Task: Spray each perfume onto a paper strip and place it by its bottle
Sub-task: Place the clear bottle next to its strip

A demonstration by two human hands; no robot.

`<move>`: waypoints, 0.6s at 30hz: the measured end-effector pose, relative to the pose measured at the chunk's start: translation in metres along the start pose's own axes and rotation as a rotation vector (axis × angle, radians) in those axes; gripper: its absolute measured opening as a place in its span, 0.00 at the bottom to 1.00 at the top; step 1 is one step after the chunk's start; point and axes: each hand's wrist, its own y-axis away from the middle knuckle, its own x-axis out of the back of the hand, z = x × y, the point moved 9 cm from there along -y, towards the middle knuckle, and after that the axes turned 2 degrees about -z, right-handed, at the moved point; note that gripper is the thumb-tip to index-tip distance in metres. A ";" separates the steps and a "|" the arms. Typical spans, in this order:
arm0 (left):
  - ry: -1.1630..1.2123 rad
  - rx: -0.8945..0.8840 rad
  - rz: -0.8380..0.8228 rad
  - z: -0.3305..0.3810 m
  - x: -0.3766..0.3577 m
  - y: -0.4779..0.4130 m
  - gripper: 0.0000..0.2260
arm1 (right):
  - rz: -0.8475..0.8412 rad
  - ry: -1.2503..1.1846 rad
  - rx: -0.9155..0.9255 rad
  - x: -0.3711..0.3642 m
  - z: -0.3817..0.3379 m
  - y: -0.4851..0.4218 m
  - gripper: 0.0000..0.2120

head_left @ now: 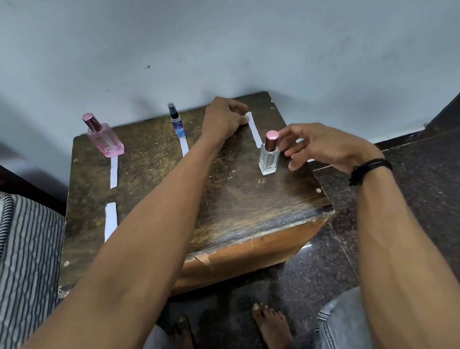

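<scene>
At bench (226,198) far R, left hand (224,119) pinched far end of paper strip (254,132), which lay just behind clear bottle (268,154); right hand (316,144) hovered spread beside cap (272,138). Best bet: lay strip flat w/o nudging bottle.

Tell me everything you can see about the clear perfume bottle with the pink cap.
The clear perfume bottle is a small, square-sided, glass-like flask, looking colourless, topped by a shiny pink cap. It stands upright near the right edge of the wooden table. A paper strip lies just behind it. The right hand is beside it with its fingers close; contact is unclear.
</scene>
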 end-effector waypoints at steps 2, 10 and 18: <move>-0.026 -0.007 -0.001 0.002 -0.001 0.001 0.12 | -0.100 0.090 -0.011 -0.013 -0.002 0.001 0.27; -0.099 -0.018 0.033 0.004 -0.001 0.002 0.09 | -0.031 0.217 0.100 -0.018 -0.016 -0.006 0.20; -0.144 -0.052 0.062 0.007 0.000 0.004 0.08 | 0.051 0.221 0.116 -0.010 -0.020 -0.003 0.17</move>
